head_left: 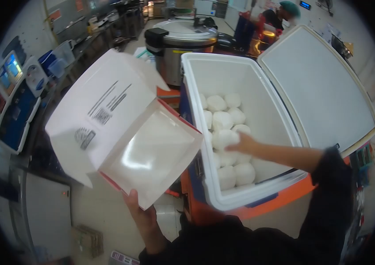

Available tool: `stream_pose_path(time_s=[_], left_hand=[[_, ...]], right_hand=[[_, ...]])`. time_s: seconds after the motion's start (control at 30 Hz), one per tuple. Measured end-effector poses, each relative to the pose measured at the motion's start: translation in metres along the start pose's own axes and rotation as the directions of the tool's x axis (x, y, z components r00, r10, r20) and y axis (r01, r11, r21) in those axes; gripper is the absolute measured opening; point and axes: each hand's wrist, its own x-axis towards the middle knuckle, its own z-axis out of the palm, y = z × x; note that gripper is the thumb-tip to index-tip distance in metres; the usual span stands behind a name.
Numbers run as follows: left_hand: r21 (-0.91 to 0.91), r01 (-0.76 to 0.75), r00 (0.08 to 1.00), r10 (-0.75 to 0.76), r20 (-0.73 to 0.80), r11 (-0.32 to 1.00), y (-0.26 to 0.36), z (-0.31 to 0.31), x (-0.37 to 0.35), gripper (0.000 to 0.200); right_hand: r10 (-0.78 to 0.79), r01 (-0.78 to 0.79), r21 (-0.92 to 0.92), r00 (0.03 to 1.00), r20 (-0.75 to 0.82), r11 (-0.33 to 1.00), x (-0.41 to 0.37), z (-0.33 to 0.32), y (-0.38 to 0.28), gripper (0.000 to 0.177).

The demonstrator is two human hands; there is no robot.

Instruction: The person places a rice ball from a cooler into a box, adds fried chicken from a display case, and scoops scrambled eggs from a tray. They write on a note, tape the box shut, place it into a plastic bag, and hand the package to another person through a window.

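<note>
My left hand [141, 213] grips the near corner of a cardboard food box [147, 148], thumb on the rim. The box is tilted, its shiny inside bare, its printed white lid [101, 106] folded open to the left. Inside the white-lined cooler box [262, 95], my right hand [242, 145] closes its fingers on a round white bun [225, 139]; the fingertips are partly hidden. Several more white buns [223, 119] lie packed on the cooler's left side, beneath and around that hand.
The cooler's lid [320, 90] stands open to the right. Behind the cooler is a large steel cooker [183, 39]. A person in a green cap [290, 9] is at the back right. Brown bundles [88, 240] lie on the floor at lower left.
</note>
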Motion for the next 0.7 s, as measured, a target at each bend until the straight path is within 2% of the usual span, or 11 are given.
stream_pose_path(time_s=[0.03, 0.1, 0.13, 0.2, 0.23, 0.37, 0.43, 0.47, 0.53, 0.67, 0.7], left_hand=[[0.063, -0.017, 0.997, 0.012, 0.073, 0.998, 0.009, -0.001, -0.004, 0.061], [0.126, -0.076, 0.992, 0.062, 0.114, 0.989, 0.028, -0.001, -0.012, 0.06], [0.179, -0.117, 0.982, 0.087, 0.165, 0.977, 0.036, 0.001, -0.019, 0.06], [0.196, -0.176, 0.975, 0.144, 0.167, 0.965, 0.048, 0.012, -0.035, 0.059], [0.209, -0.219, 0.967, 0.183, 0.178, 0.953, 0.054, 0.019, -0.043, 0.058], [0.208, -0.276, 0.955, 0.244, 0.167, 0.938, 0.072, 0.033, -0.082, 0.059], [0.279, -0.291, 0.955, 0.261, 0.141, 0.915, 0.075, 0.04, -0.102, 0.061], [0.28, -0.306, 0.951, 0.277, 0.139, 0.91, 0.071, 0.041, -0.114, 0.061], [0.109, -0.212, 0.974, 0.201, 0.105, 0.971, 0.049, 0.043, -0.149, 0.063], [0.095, -0.185, 0.983, 0.183, 0.028, 0.978, 0.021, 0.04, -0.195, 0.065], [0.131, -0.2, 0.978, 0.205, -0.028, 0.971, 0.017, 0.036, -0.205, 0.066]], right_hand=[[-0.066, 0.057, -0.098, 0.994, -0.093, 0.994, -0.014, -0.019, -0.017, 0.099], [-0.4, 0.44, 0.221, 0.894, -0.203, 0.871, -0.082, -0.075, -0.078, 0.071], [-0.608, 0.651, 0.176, 0.755, -0.245, 0.738, -0.109, -0.091, -0.096, 0.054], [-0.948, 0.907, -0.329, 0.178, -0.265, 0.263, -0.14, -0.096, -0.114, 0.062], [-0.974, 0.955, -0.274, 0.052, -0.22, 0.113, -0.148, -0.087, -0.127, 0.06], [-0.998, 0.988, -0.152, 0.026, 0.049, 0.018, -0.174, -0.058, -0.155, 0.044], [-0.83, 0.925, 0.118, 0.261, 0.493, 0.361, -0.177, -0.063, -0.161, 0.043], [-0.836, 0.931, 0.119, 0.247, 0.491, 0.345, -0.175, -0.053, -0.152, 0.043], [-0.969, 0.927, -0.297, -0.245, -0.023, -0.227, -0.171, -0.024, -0.117, 0.024], [-0.972, 0.918, -0.354, -0.221, -0.084, -0.179, -0.253, -0.108, -0.037, 0.053], [-0.973, 0.841, -0.54, -0.14, -0.182, -0.021, -0.271, -0.141, -0.007, 0.037]])
